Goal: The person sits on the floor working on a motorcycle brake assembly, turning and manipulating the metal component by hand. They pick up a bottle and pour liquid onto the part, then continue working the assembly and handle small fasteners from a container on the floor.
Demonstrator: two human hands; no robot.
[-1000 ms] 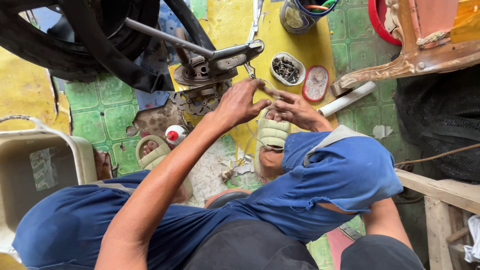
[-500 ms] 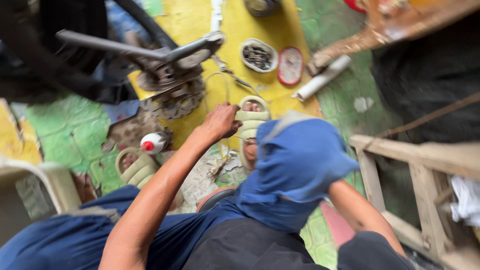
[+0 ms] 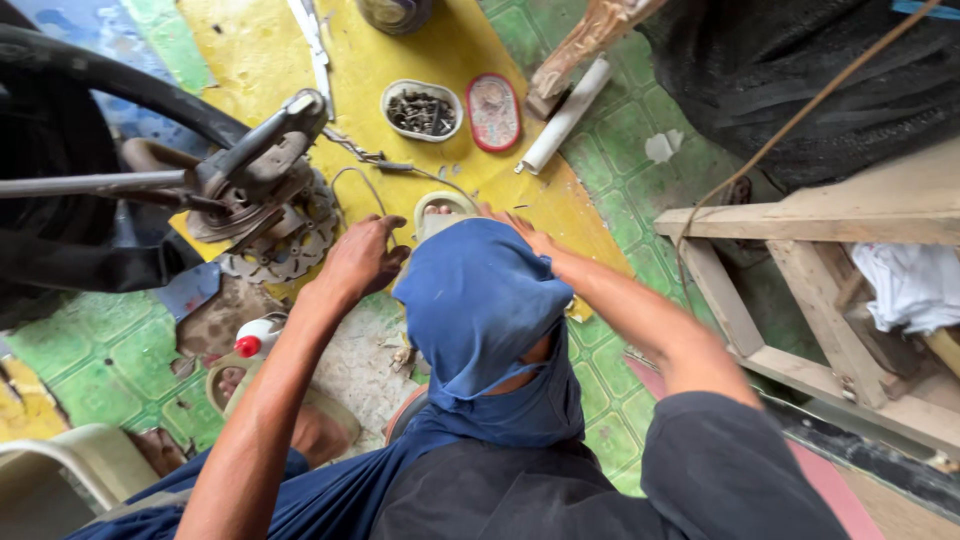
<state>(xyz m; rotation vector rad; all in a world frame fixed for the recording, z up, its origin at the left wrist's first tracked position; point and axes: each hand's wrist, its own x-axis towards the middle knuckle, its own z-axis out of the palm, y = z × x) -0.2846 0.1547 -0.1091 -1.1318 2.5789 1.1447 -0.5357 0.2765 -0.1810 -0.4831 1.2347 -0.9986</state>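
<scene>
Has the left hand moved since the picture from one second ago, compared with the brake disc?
Yes. The left hand was beyond the brake disc, beside the right hand; now it has drawn back toward the person, just right of the disc.

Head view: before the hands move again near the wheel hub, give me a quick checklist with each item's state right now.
1. Left hand free of tools: ok, loosely curled and apparently holding nothing.
2. Right hand visible: not ok, mostly hidden behind the blue-clad knee.
3. Brake disc on the wheel hub within reach: ok, close to the left hand.
4. Tray of small parts upright: ok, on the yellow floor.
5. Thin wire clear of hands: cannot tell.
</scene>
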